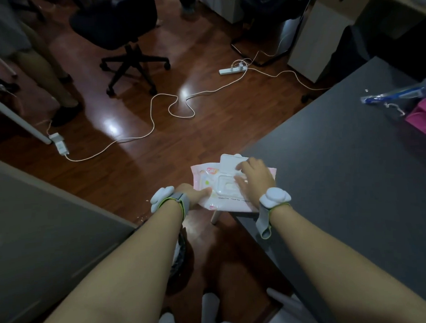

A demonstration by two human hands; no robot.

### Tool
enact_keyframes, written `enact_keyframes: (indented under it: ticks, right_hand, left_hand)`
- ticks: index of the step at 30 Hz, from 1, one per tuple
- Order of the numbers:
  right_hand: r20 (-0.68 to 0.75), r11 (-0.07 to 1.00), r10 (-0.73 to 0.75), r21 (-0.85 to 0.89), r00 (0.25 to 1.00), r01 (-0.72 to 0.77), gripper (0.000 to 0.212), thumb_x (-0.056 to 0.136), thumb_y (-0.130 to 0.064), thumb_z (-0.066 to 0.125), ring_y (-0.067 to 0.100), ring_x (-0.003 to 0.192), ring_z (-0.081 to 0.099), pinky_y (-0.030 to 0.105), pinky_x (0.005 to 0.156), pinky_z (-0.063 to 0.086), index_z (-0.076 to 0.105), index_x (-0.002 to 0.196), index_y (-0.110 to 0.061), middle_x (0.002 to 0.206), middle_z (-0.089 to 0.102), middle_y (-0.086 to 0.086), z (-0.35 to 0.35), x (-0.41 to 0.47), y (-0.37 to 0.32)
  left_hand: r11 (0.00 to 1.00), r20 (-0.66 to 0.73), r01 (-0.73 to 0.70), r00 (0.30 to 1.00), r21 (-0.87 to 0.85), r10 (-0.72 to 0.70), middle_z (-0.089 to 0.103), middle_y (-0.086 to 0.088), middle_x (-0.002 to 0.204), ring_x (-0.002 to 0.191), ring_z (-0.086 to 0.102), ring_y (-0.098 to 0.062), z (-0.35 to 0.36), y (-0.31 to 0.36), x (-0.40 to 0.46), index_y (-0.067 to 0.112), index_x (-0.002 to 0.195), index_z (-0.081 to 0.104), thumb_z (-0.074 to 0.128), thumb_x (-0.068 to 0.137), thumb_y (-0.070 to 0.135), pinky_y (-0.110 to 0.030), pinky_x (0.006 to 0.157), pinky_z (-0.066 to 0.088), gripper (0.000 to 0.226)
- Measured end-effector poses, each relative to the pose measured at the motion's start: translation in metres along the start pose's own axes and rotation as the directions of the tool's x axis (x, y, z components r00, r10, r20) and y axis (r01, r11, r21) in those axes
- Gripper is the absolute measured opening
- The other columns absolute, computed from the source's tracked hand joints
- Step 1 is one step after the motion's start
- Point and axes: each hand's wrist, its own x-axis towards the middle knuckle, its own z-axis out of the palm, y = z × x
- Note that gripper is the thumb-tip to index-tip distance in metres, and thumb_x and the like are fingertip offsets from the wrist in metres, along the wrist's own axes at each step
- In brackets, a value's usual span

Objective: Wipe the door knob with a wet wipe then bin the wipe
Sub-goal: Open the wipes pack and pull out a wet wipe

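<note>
One wipe pack (232,185), long axis left-right, lid flipped up away. Left hand (192,195) pinches its left edge; right hand (253,176) fingers spread at opening.

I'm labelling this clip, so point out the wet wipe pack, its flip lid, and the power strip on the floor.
wet wipe pack (203,176): head view, on the pink left part of the wrapper.
flip lid (229,163): head view, on the open white flap.
power strip (230,70): head view, on its white body.

Glossy wood floor (205,127), office chair (125,31), grey table (353,167)
</note>
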Motion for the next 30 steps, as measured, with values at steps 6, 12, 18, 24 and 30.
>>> enact_keyframes:
  ticks: [6,12,18,24,30]
  right_hand:
    - [0.158,0.996,-0.028,0.085,0.987,0.015,0.024,0.087,-0.018,0.061,0.035,0.1,0.052,0.041,0.087,0.041,0.062,0.103,-0.001,0.108,0.057,0.018,0.01,-0.013,0.0]
    - [0.133,0.999,-0.009,0.039,0.991,0.004,0.016,0.091,-0.013,0.053,0.034,0.099,0.051,0.041,0.08,0.039,0.06,0.092,0.002,0.104,0.057,0.018,0.014,-0.011,-0.004]
    - [0.088,0.96,0.11,0.248,0.99,-0.129,0.008,0.087,-0.009,0.054,0.029,0.088,0.05,0.031,0.077,0.036,0.056,0.08,-0.006,0.091,0.057,0.013,0.017,-0.007,-0.006]
    - [0.114,0.756,0.332,0.561,0.936,-0.336,0.011,0.092,-0.025,0.049,0.006,0.067,0.049,0.022,0.059,0.031,0.047,0.082,-0.02,0.074,0.053,-0.007,-0.002,0.008,-0.012]
    - [-0.021,0.577,0.493,0.757,0.87,-0.309,0.009,0.095,-0.03,0.047,0.003,0.069,0.051,0.018,0.064,0.039,0.047,0.096,-0.021,0.077,0.054,-0.012,-0.018,0.018,-0.014]
  left_hand:
    - [1.0,-0.022,-0.001,1.0,0.026,0.001,0.067,-0.022,0.115,0.105,0.065,-0.035,0.001,0.002,-0.001,-0.005,0.113,0.063,0.074,0.076,0.039,-0.042,0.096,0.052,0.058]
    - [0.988,-0.06,-0.006,0.998,0.152,0.016,0.067,-0.019,0.117,0.107,0.063,-0.034,0.002,0.001,-0.002,-0.002,0.114,0.063,0.068,0.079,0.047,-0.04,0.099,0.05,0.06]
    - [0.986,-0.053,-0.015,0.998,0.167,0.024,0.067,-0.019,0.117,0.107,0.064,-0.034,0.002,0.0,-0.002,-0.002,0.113,0.064,0.065,0.081,0.047,-0.041,0.099,0.05,0.059]
    - [0.986,-0.051,-0.006,0.999,0.169,0.014,0.066,-0.019,0.119,0.108,0.063,-0.034,0.001,0.003,-0.004,-0.002,0.117,0.062,0.065,0.081,0.048,-0.04,0.098,0.05,0.061]
    - [0.99,-0.054,0.013,0.999,0.14,-0.005,0.065,-0.02,0.118,0.107,0.063,-0.036,0.002,0.002,-0.005,-0.001,0.117,0.061,0.066,0.077,0.048,-0.042,0.098,0.051,0.063]
